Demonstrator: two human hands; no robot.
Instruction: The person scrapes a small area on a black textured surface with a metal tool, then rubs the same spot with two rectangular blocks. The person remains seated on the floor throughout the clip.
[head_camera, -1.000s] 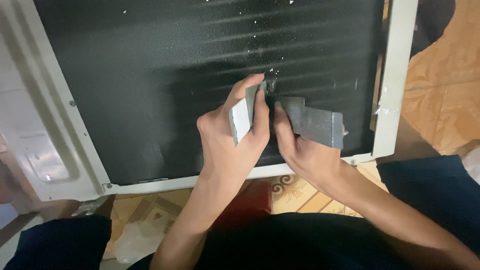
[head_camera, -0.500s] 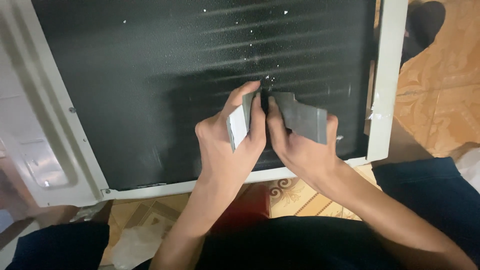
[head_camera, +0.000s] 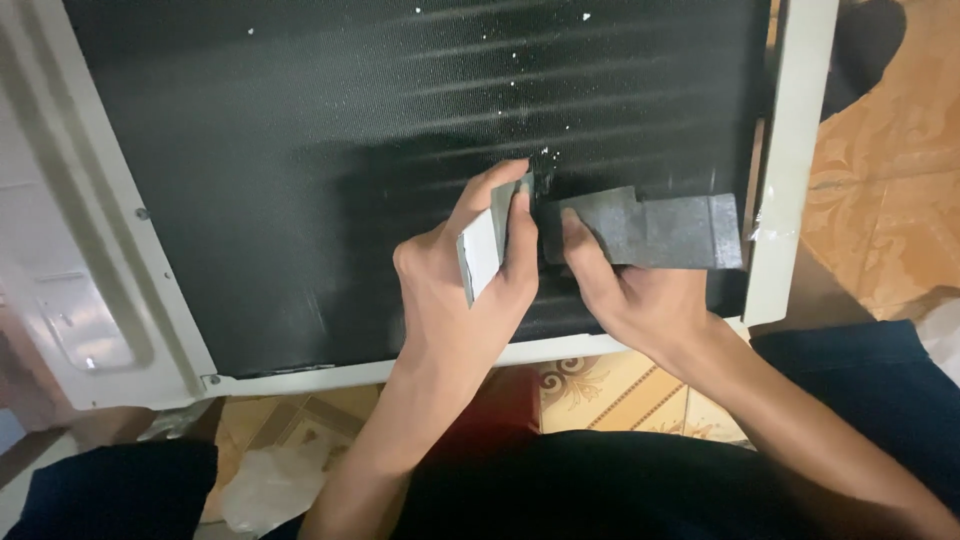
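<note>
A large black finned coil panel (head_camera: 330, 150) in a white metal frame (head_camera: 790, 160) lies in front of me. My left hand (head_camera: 470, 290) grips a small flat white-and-grey piece (head_camera: 485, 245), its upper edge pressed against the fins near the panel's middle. My right hand (head_camera: 625, 290) holds a grey notched foam block (head_camera: 650, 230) flat on the fins, right beside the left hand. White specks dot the fins above both hands.
The white casing (head_camera: 70, 290) runs along the left and bottom edges with screws in it. Patterned orange floor tiles (head_camera: 890, 190) show at right and below. A red object (head_camera: 495, 405) and a clear plastic bag (head_camera: 265, 485) lie by my dark-clad legs.
Both hands have stayed on the same spot of the fins. The view has shifted slightly, and the left hand's piece sits a little more upright against the coil.
</note>
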